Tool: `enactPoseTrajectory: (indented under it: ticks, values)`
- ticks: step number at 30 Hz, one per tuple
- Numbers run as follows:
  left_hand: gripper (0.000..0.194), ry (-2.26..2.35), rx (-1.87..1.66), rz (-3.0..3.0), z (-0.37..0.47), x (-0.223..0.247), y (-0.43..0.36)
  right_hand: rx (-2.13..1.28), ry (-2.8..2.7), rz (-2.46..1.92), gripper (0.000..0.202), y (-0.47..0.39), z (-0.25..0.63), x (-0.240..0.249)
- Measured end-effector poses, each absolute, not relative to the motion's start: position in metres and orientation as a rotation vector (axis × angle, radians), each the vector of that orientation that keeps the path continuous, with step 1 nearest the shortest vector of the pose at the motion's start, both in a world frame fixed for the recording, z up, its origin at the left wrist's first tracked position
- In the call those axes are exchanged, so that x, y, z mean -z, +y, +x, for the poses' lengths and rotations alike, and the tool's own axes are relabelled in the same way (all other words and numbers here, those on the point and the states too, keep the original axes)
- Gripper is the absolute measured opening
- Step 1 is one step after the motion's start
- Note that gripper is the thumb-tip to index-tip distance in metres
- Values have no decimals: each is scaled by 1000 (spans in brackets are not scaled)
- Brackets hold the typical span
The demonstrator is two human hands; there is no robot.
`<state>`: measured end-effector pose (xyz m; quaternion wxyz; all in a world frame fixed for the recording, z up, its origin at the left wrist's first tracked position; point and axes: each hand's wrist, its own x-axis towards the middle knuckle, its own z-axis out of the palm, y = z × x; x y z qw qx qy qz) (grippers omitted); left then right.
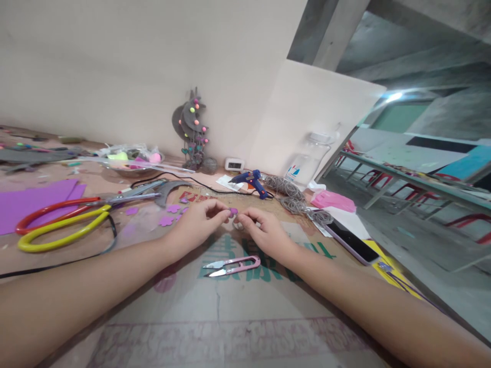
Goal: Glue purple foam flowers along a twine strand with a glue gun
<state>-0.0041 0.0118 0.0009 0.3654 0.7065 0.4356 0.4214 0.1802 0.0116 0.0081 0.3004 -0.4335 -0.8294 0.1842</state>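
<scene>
Between finger and thumb my left hand pinches a small purple piece above the cardboard sheet. My right hand is close beside it, its thumb and fingers pinched on a thin grey cord, which is small and partly hidden. Pink-handled thread snips lie on the cardboard below both hands. Several purple flower cutouts lie to the left of my left hand. A blue glue gun rests beyond my hands.
Scissors with red and yellow handles and purple sheets lie left. Behind are a bowl of pompoms, a grey moon ornament and a small clock. To the right are grey cord coils, a bottle and a phone.
</scene>
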Motion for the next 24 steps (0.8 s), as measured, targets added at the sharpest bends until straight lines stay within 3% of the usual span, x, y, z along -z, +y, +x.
enactPoseTrajectory:
  ticks: [10,16,24]
  values:
    - [24,1136,-1124,1761,-5,4,16,-432,-1855,-1050,32,41,199,-8]
    - [25,1140,-1080,1739,-4,4,16,-225,-1749,-1300,29,92,240,-7]
    - [25,1149,-1070,1754,-3,6,17,-333,-1926,-1412,49,114,249,4]
